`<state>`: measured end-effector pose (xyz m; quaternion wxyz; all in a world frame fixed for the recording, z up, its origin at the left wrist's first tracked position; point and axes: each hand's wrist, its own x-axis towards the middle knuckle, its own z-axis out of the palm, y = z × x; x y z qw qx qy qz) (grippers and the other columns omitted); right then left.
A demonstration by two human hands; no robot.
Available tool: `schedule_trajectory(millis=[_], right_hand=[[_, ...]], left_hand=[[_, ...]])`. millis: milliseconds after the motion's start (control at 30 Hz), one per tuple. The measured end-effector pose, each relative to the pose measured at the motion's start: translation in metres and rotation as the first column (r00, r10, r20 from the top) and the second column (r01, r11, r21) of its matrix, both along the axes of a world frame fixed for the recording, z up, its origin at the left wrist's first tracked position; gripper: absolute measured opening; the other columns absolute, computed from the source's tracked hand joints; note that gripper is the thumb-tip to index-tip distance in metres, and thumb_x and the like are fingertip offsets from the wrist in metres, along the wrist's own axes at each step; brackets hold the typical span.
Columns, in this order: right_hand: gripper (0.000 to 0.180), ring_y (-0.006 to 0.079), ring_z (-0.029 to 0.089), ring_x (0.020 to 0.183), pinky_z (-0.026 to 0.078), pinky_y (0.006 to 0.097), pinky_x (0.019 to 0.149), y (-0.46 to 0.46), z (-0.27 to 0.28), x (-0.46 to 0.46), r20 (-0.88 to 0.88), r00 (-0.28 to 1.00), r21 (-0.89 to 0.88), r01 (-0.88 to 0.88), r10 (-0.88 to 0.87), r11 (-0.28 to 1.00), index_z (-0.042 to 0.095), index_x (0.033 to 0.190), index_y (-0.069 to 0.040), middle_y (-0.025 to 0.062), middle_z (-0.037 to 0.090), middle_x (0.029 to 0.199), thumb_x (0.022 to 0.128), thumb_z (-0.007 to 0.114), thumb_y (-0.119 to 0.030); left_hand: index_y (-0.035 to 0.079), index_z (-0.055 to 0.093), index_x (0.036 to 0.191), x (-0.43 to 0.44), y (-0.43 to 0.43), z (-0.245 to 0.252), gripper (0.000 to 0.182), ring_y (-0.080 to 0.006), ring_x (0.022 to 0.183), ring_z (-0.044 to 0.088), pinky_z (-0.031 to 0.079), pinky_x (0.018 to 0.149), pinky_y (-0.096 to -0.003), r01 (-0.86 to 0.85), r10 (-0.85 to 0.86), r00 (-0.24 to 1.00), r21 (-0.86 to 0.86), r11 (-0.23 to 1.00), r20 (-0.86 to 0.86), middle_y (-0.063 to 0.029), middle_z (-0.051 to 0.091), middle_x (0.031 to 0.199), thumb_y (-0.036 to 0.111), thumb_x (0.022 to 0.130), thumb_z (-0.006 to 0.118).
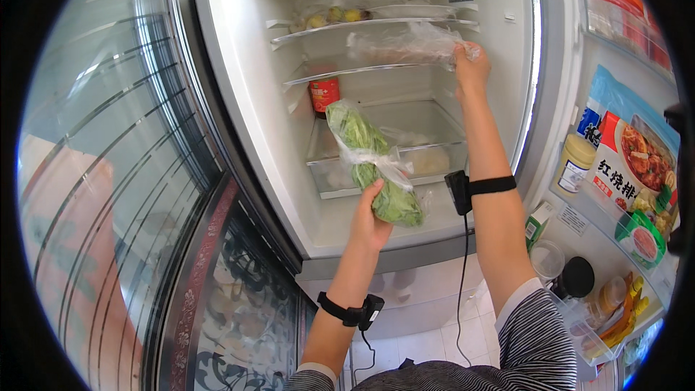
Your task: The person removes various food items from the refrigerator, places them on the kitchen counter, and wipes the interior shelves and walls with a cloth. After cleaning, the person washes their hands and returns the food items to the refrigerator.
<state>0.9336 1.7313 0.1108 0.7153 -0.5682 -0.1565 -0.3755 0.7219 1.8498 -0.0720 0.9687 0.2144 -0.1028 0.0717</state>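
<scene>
My left hand (374, 217) is closed around the lower part of a leafy green vegetable bundle (361, 141) in a clear plastic bag, tied about its middle with a whitish strip of plastic. The bundle is tilted, in front of the lower refrigerator compartment. My right hand (471, 62) grips the gathered end of a clear plastic bag (407, 43) at the height of the middle shelf. That bag stretches to the left; what it holds is hard to make out. Behind stands the open refrigerator, with a red-labelled jar (324, 95) at the left below the middle shelf.
Bagged fruit (336, 14) and a white plate (412, 11) lie on the upper glass shelf. A clear drawer (336, 184) holds bagged items. The open door's bins (586, 203) carry packets and jars at right. A glass-panelled cabinet (108, 146) borders the left side.
</scene>
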Motion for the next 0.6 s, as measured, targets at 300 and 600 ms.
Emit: schedule_trajectory(millis=[300, 600], right_hand=[[0.014, 0.0105, 0.051, 0.075, 0.043, 0.0244, 0.069, -0.008, -0.050, -0.083, 0.304, 0.951, -0.014, 0.063, -0.056, 0.998, 0.054, 0.093, -0.002, 0.0016, 0.056, 0.081, 0.084, 0.062, -0.010], [0.022, 0.0101, 0.053, 0.074, 0.043, 0.0234, 0.063, -0.013, -0.096, -0.097, 0.025, 0.887, -0.008, -0.461, 0.461, 0.887, 0.053, 0.098, -0.006, -0.0006, 0.057, 0.082, 0.085, 0.064, -0.021]], left_hand=[[0.002, 0.044, 0.123, 0.062, -0.018, 0.053, 0.049, -0.0308, 0.110, 0.052, 0.042, 0.098, -0.0461, 0.145, -0.106, 0.984, -0.290, 0.946, 0.146, -0.0147, 0.054, 0.116, 0.017, 0.079, 0.058], [0.012, 0.044, 0.126, 0.083, -0.036, 0.063, 0.055, -0.0281, 0.117, 0.044, 0.036, 0.100, -0.0471, 0.192, -0.148, 0.974, -0.274, 0.942, 0.172, -0.0091, 0.045, 0.128, 0.045, 0.083, 0.056]])
